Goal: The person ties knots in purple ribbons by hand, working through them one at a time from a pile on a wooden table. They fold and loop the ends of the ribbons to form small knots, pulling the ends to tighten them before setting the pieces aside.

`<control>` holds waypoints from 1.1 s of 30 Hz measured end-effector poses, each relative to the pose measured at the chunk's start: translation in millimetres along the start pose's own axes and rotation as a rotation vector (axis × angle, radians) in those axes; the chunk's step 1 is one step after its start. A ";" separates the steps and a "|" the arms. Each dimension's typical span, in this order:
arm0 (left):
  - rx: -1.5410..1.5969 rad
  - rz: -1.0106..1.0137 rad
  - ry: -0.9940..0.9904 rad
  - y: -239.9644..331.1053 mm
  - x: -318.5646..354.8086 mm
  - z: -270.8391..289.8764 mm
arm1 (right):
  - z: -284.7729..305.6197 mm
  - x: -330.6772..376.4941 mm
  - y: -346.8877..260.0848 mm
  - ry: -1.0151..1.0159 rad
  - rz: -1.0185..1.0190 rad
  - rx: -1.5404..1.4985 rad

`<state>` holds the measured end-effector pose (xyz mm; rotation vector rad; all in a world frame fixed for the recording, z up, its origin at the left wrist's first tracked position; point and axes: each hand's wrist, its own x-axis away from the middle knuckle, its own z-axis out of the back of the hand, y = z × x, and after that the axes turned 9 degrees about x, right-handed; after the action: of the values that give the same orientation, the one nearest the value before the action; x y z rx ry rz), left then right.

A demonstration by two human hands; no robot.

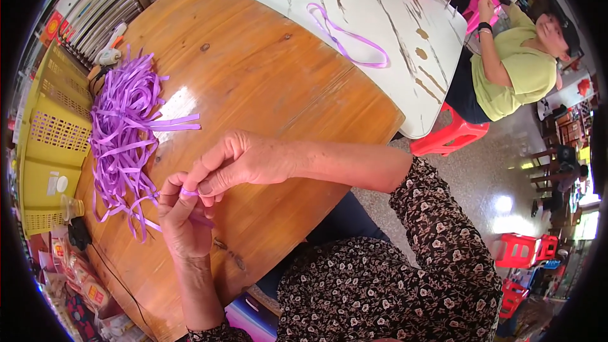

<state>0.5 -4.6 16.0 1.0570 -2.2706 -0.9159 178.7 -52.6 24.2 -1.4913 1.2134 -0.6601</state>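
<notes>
Dark floral blouse [386, 285] nearest, sleeves stopping short of the wrists. Left hand [183, 231] closed, fingers curled around a narrow purple ribbon [189, 192]. Right hand [250, 159] meets it from 1 o'clock, thumb and forefinger pinching apparently the same strip. Likely reason: one hand steadies while the other manages the fine grip. Whether this strip joins the heap, cannot tell.

Clock centred on hands. At 10 to 11, tangled heap of purple ribbon [126, 120] on the wooden table [266, 88], presumably placed for easy reach. Yellow perforated basket [60, 133] just past it, at 10. At 11, beyond the heap, seemingly a glue gun [109, 56]. Between 1 and 2, a single purple loop [373, 65] on the adjoining white marbled table [380, 0], perhaps set apart to avoid tangling. Past 2, a person in a yellow-green shirt [516, 76], above a red stool [449, 136].
</notes>
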 end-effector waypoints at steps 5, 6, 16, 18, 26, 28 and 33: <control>-0.087 -0.078 0.053 -1.7 1.5 -4.1 | 2.6 -4.2 6.4 0.123 0.162 0.293; -0.140 -0.111 0.067 -2.5 1.0 -2.8 | 4.2 -5.9 8.6 0.180 0.336 0.550; -0.218 -0.124 0.279 -14.3 -2.8 -5.9 | 3.0 -4.5 16.0 0.334 0.588 1.265; -0.034 -0.077 0.158 -12.5 0.5 -6.5 | 2.4 -4.8 12.6 0.332 0.513 1.293; -0.371 -0.126 0.220 -16.2 -1.6 -11.1 | 0.4 2.0 18.1 0.358 0.612 1.439; -0.469 -0.172 0.213 -14.6 0.9 -4.1 | -0.6 -2.6 25.1 0.358 0.683 1.407; -0.228 -0.143 0.137 -15.2 0.7 4.4 | -8.6 -1.7 22.7 0.315 0.536 1.429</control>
<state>4.6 -10.8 2.1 1.1526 -1.9468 -1.0948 162.8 -52.7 5.8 0.1242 0.8860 -1.0511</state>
